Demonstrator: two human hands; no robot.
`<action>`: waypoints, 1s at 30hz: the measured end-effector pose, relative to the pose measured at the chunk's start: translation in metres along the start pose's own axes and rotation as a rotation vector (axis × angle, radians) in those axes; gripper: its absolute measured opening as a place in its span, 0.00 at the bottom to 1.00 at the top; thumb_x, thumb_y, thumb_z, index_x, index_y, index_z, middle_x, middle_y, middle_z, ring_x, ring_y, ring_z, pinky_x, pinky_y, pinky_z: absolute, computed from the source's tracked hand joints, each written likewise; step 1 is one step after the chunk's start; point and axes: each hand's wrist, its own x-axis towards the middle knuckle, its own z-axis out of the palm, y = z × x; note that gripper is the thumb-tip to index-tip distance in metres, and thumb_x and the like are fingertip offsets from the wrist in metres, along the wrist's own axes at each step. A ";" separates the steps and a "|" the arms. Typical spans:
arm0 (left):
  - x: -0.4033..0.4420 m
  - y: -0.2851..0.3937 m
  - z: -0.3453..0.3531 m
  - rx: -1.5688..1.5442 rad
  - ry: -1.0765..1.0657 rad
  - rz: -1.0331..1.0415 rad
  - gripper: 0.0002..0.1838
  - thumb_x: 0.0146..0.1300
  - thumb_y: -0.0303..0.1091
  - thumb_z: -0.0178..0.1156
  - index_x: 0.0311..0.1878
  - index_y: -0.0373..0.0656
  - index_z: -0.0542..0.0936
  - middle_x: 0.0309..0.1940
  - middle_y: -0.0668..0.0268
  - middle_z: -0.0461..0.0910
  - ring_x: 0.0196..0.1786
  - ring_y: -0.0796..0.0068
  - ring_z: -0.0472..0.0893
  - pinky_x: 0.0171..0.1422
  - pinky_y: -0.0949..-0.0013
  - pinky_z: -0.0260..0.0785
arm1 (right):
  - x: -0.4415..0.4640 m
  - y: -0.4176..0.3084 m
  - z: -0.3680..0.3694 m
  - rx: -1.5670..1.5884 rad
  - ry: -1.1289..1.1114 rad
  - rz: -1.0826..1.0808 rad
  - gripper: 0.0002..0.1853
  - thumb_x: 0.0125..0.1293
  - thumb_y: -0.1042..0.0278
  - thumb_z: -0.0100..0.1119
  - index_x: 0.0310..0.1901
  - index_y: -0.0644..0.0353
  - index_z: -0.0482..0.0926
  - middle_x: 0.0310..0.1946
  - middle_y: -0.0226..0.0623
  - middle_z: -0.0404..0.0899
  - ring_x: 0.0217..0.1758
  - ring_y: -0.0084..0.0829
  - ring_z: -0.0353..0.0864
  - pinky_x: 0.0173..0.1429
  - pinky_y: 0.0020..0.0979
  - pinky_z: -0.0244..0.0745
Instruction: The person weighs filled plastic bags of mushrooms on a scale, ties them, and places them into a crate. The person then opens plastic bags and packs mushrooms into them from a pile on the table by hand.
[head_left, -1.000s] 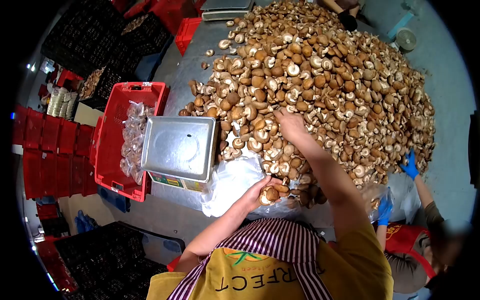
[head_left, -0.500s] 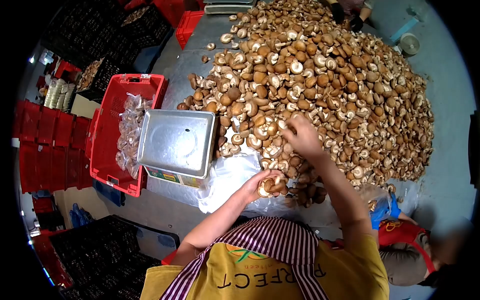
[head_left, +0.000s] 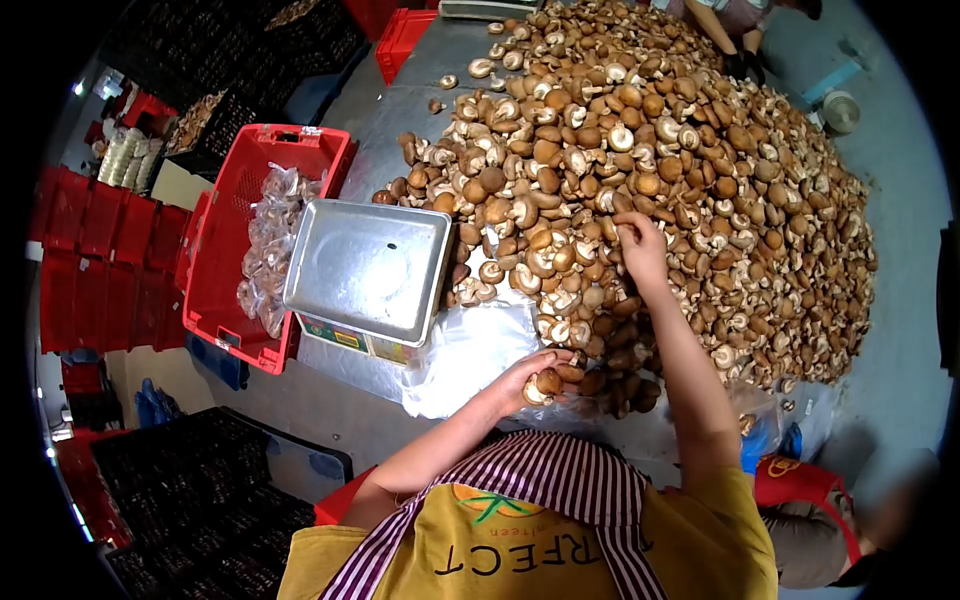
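Observation:
My left hand is closed around a few brown-capped shiitake mushrooms, held palm up in front of my apron. At the near side of a large heap of loose shiitake mushrooms, my right hand has its fingers curled down among the caps. Whatever is between those fingertips is hidden. Clear plastic bags lie flat beside my left hand. Left of them stands a weighing scale with a bare metal pan.
A red crate holding bagged mushrooms stands left of the scale. Stacked red crates and black crates are farther left. One person's gloved hands are at the far side; another person is at right.
My right hand has shifted rightward and slightly up across the heap, its fingers now curled in. The left hand keeps holding mushrooms, rotated a little. The whole view has shifted slightly.

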 end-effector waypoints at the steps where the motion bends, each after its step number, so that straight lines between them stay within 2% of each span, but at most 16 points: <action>1: -0.002 0.005 0.001 0.021 0.023 0.015 0.33 0.67 0.53 0.59 0.66 0.39 0.67 0.58 0.49 0.75 0.52 0.50 0.82 0.51 0.53 0.79 | -0.004 0.003 -0.004 0.256 -0.067 0.160 0.08 0.72 0.70 0.51 0.48 0.57 0.79 0.42 0.36 0.80 0.42 0.29 0.80 0.42 0.33 0.80; 3: -0.006 0.014 0.000 0.014 0.003 0.024 0.33 0.68 0.53 0.58 0.66 0.39 0.68 0.58 0.50 0.75 0.52 0.50 0.81 0.51 0.52 0.79 | -0.020 0.005 -0.014 0.872 -0.228 0.384 0.09 0.73 0.68 0.51 0.50 0.59 0.78 0.44 0.34 0.79 0.44 0.28 0.79 0.48 0.29 0.76; 4: -0.007 0.017 -0.001 0.015 0.017 0.032 0.32 0.68 0.53 0.58 0.65 0.39 0.68 0.58 0.51 0.75 0.52 0.50 0.82 0.51 0.52 0.79 | -0.021 0.003 -0.012 0.872 -0.234 0.383 0.09 0.73 0.68 0.51 0.50 0.59 0.78 0.44 0.34 0.79 0.44 0.28 0.79 0.48 0.29 0.76; 7: -0.007 0.018 -0.006 0.013 0.042 0.040 0.30 0.69 0.52 0.57 0.64 0.39 0.69 0.59 0.51 0.75 0.51 0.51 0.82 0.52 0.52 0.78 | -0.024 -0.012 0.001 1.216 -0.339 0.591 0.11 0.73 0.62 0.52 0.48 0.59 0.77 0.46 0.38 0.78 0.45 0.30 0.79 0.51 0.32 0.77; 9: -0.005 0.017 -0.008 0.013 0.029 0.038 0.29 0.69 0.51 0.56 0.64 0.39 0.69 0.59 0.51 0.75 0.52 0.51 0.81 0.53 0.51 0.78 | -0.013 -0.039 0.020 0.503 -0.370 0.350 0.22 0.72 0.56 0.55 0.57 0.64 0.73 0.51 0.43 0.76 0.45 0.33 0.80 0.48 0.34 0.78; 11: -0.008 0.017 -0.002 0.041 0.054 0.035 0.30 0.70 0.52 0.55 0.65 0.39 0.69 0.59 0.51 0.75 0.52 0.51 0.81 0.54 0.51 0.77 | 0.008 -0.052 0.051 0.012 -0.562 0.301 0.27 0.69 0.47 0.57 0.57 0.64 0.75 0.51 0.43 0.76 0.46 0.33 0.79 0.49 0.35 0.77; 13: -0.006 0.017 0.002 0.072 0.071 0.031 0.30 0.71 0.53 0.53 0.65 0.39 0.69 0.59 0.51 0.75 0.53 0.51 0.81 0.54 0.51 0.77 | 0.007 -0.040 0.087 -0.757 -0.316 -0.286 0.28 0.66 0.44 0.60 0.54 0.63 0.78 0.49 0.43 0.77 0.44 0.31 0.79 0.46 0.34 0.76; 14: -0.007 0.017 0.003 0.075 0.069 0.032 0.31 0.71 0.54 0.52 0.66 0.39 0.68 0.60 0.51 0.75 0.54 0.52 0.81 0.55 0.52 0.77 | 0.018 -0.057 0.095 -0.915 -0.598 -0.025 0.27 0.65 0.44 0.62 0.50 0.63 0.80 0.50 0.43 0.78 0.46 0.33 0.80 0.47 0.37 0.76; 17: -0.008 0.016 0.001 0.071 0.041 0.032 0.33 0.72 0.56 0.48 0.69 0.40 0.66 0.61 0.50 0.74 0.56 0.52 0.80 0.56 0.52 0.77 | 0.024 -0.073 0.092 -0.918 -0.682 0.056 0.27 0.65 0.43 0.61 0.49 0.63 0.81 0.50 0.43 0.78 0.48 0.39 0.81 0.49 0.40 0.76; 18: -0.010 0.016 0.001 0.056 0.022 0.055 0.33 0.72 0.57 0.49 0.69 0.40 0.65 0.60 0.51 0.74 0.56 0.52 0.81 0.56 0.54 0.77 | 0.018 -0.058 0.091 -0.783 -0.497 -0.042 0.26 0.64 0.46 0.62 0.48 0.65 0.80 0.48 0.44 0.78 0.47 0.44 0.81 0.50 0.40 0.75; 19: -0.011 0.016 0.001 0.038 0.004 0.078 0.34 0.72 0.58 0.49 0.70 0.41 0.65 0.60 0.52 0.74 0.56 0.52 0.81 0.56 0.55 0.77 | 0.010 -0.053 0.082 -0.784 -0.496 -0.038 0.26 0.64 0.46 0.62 0.48 0.65 0.80 0.48 0.44 0.78 0.47 0.44 0.81 0.50 0.40 0.75; 21: -0.014 0.018 -0.003 0.013 -0.027 0.061 0.35 0.72 0.59 0.48 0.70 0.41 0.65 0.61 0.53 0.74 0.57 0.52 0.80 0.56 0.54 0.77 | -0.010 -0.046 0.065 -0.303 -0.193 -0.247 0.24 0.62 0.50 0.64 0.47 0.65 0.79 0.46 0.45 0.77 0.45 0.46 0.80 0.50 0.41 0.75; 23: -0.015 0.019 -0.001 -0.011 -0.060 0.041 0.35 0.72 0.60 0.47 0.70 0.42 0.65 0.61 0.53 0.73 0.58 0.52 0.79 0.56 0.53 0.77 | -0.047 -0.053 0.047 -0.190 -0.237 -0.173 0.23 0.59 0.56 0.66 0.49 0.65 0.77 0.43 0.44 0.75 0.44 0.42 0.78 0.49 0.39 0.74; 27: -0.017 0.014 0.008 -0.091 -0.080 -0.017 0.41 0.69 0.68 0.43 0.71 0.44 0.62 0.63 0.51 0.70 0.62 0.52 0.76 0.55 0.52 0.78 | -0.134 -0.070 0.026 -0.212 -0.376 -0.303 0.23 0.57 0.60 0.66 0.50 0.67 0.75 0.43 0.45 0.73 0.45 0.40 0.75 0.52 0.37 0.74; 29: -0.016 0.011 0.012 -0.228 0.002 -0.008 0.44 0.66 0.72 0.43 0.71 0.44 0.61 0.59 0.50 0.72 0.62 0.55 0.77 0.57 0.53 0.79 | -0.170 -0.073 0.027 -0.209 -0.406 -0.287 0.24 0.57 0.61 0.66 0.51 0.68 0.75 0.45 0.46 0.73 0.47 0.41 0.75 0.53 0.38 0.74; 30: -0.015 0.007 0.009 -0.240 -0.076 -0.008 0.44 0.65 0.72 0.45 0.69 0.43 0.63 0.55 0.51 0.74 0.60 0.58 0.78 0.60 0.55 0.79 | -0.184 -0.067 0.030 -0.192 -0.386 -0.362 0.24 0.58 0.61 0.65 0.52 0.68 0.74 0.47 0.47 0.73 0.50 0.42 0.75 0.56 0.39 0.73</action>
